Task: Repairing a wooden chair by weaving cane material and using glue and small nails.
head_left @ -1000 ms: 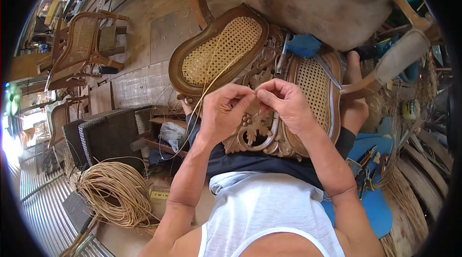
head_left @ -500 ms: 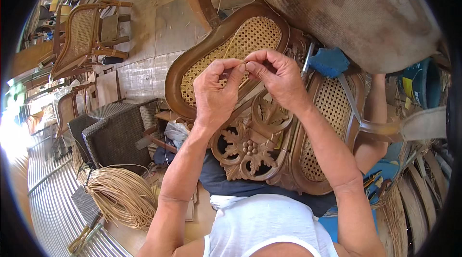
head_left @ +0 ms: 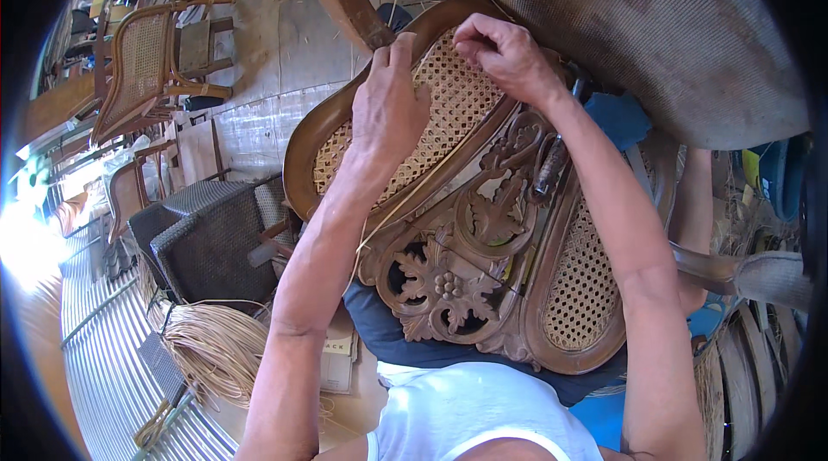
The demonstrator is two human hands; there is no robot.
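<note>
My left hand (head_left: 390, 103) rests on the left cane panel (head_left: 461, 94) of a carved wooden chair back lying over my lap, its fingers stretched toward the panel's upper edge. My right hand (head_left: 509, 60) is at the panel's top right, fingers curled in; whatever they may pinch is too small to tell. A loose pale strand (head_left: 398, 209) runs diagonally down along the panel's lower edge beside my left forearm. Carved leaves (head_left: 448, 284) fill the middle, beside a second cane panel (head_left: 576, 297). A metal tool (head_left: 546, 168) and a blue pad (head_left: 614, 116) lie right of the carving.
An upholstered chair (head_left: 630, 21) leans across the top right, near a wooden leg (head_left: 345, 0). At left stand a rattan chair (head_left: 138, 64), a dark woven seat (head_left: 207, 245), a coil of cane (head_left: 207, 340) and ribbed metal sheeting (head_left: 99, 323). Wooden pieces (head_left: 750, 383) crowd the right.
My hands, pinched together over the chair back earlier, have separated and moved up to its upper panel. My left fingers have straightened; more of the carving shows below my forearms.
</note>
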